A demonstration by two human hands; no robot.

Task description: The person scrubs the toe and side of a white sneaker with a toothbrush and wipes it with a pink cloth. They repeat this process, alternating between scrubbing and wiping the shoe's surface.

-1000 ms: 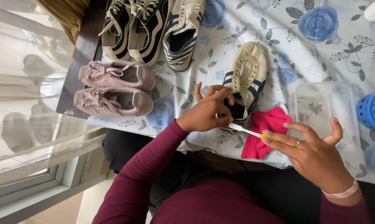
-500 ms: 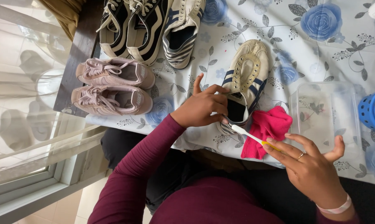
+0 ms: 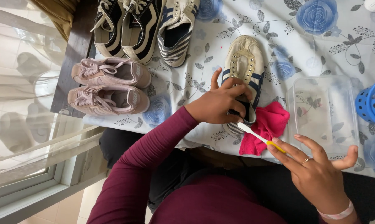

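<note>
My left hand (image 3: 220, 103) is clamped on the heel end of one cream shoe with dark stripes (image 3: 242, 70), fingers curled over its rim and the thumb sticking up apart from them. The shoe lies flat on the cloth, toe pointing away from me. My right hand (image 3: 316, 174) pinches one toothbrush (image 3: 260, 137) by its yellow handle between thumb-side fingers; the other fingers spread loose, and the little finger stands well apart. The white brush head sits just beside the shoe's heel, right below my left fingertips; I cannot tell whether the bristles touch it.

Under the brush, between my two hands, lies one pink rag (image 3: 266, 126), crumpled, touching the shoe's side. Just beyond my right fingers stands one clear plastic tub (image 3: 324, 110), and past it, at the edge, part of one blue basket with holes (image 3: 373, 103).

Farther from my left fingers, to their left, sit two pink sneakers (image 3: 108, 87) side by side on their sides. Above those, three more shoes: two black ones with white stripes (image 3: 127, 25) and one white shoe with dark stripes (image 3: 177, 31). That makes six shoes in all. Everything rests on a tablecloth with blue roses (image 3: 312, 45). My maroon sleeve (image 3: 154, 153) crosses in front of the table's near edge.
</note>
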